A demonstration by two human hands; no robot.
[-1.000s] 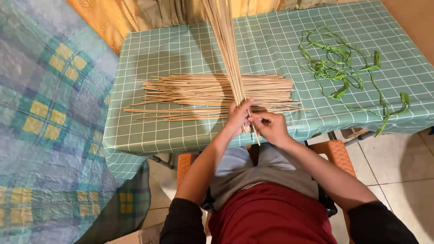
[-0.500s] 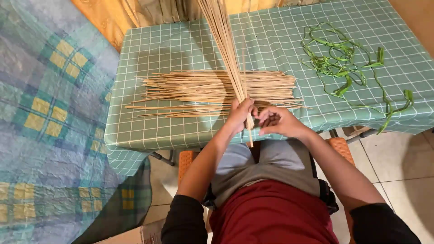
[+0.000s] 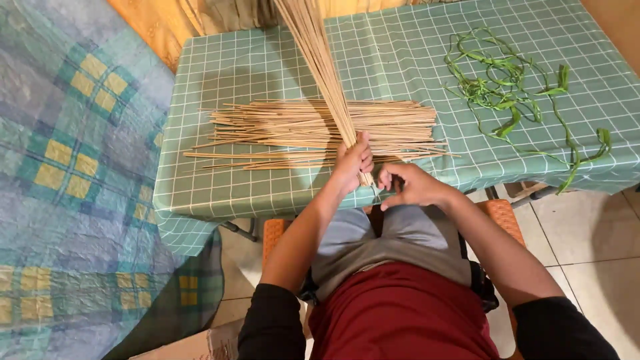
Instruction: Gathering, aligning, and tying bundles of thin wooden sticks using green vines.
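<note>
Thin tan sticks [image 3: 319,60] stand as an upright bundle over the near edge of the green checked table [image 3: 200,193], their lower ends clamped in the left hand [image 3: 352,162]; the right hand [image 3: 412,187], at three o'clock of it, has its fingers curled together at the bundle's foot. More sticks lie flat in a pile [image 3: 293,130] at ten o'clock of the hands, green strips [image 3: 507,93] at two o'clock. Judging by this, the gathering step is in hand, and the next move calls for a firm, level grip.
</note>
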